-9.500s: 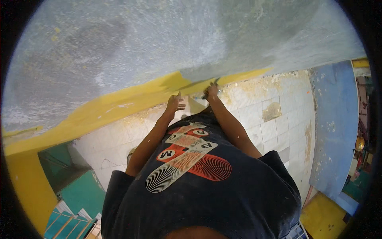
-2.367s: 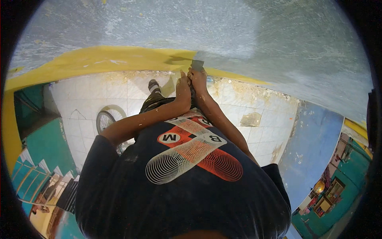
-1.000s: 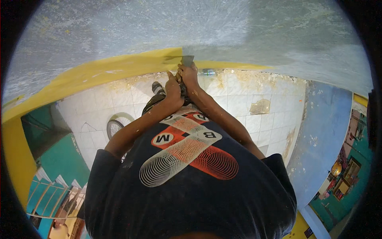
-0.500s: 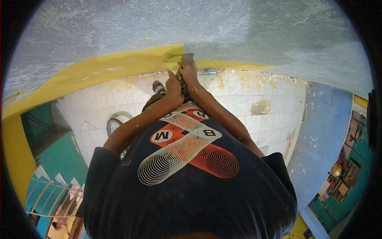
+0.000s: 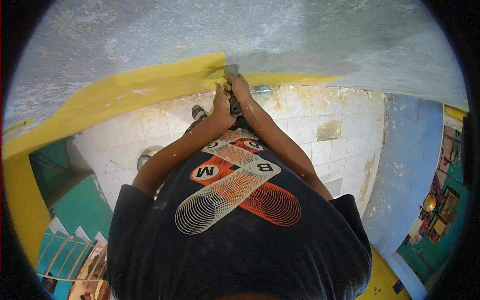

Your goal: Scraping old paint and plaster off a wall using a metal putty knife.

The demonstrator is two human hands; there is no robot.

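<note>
A scraper with a flat, greyish blade (image 5: 231,69) and a dark handle (image 5: 235,105) lies against the wall, its blade at the edge of the yellow paint layer (image 5: 165,75). My right hand (image 5: 241,89) is closed around it just below the blade. Lower down, my left hand (image 5: 223,103) presses on the handle from the left side, thumb pointing up toward the wall. Part of the left fingers is hidden behind the handle. Grey, patchy wall surface (image 5: 280,35) shows above and to the right of the yellow; a thin yellow strip continues right of the blade.
Below the wall stretches a white tiled floor (image 5: 295,127) with crumbs along its edge and a broken patch (image 5: 328,130). A clear bottle-like object (image 5: 260,90) lies at the wall's foot. A blue wall (image 5: 407,165) stands on the right, shelves (image 5: 442,215) beyond it. A wheel (image 5: 145,159) shows at left.
Both hands and the scraper have shifted slightly left, and more of the dark handle shows between the hands. The view has tilted a little.
</note>
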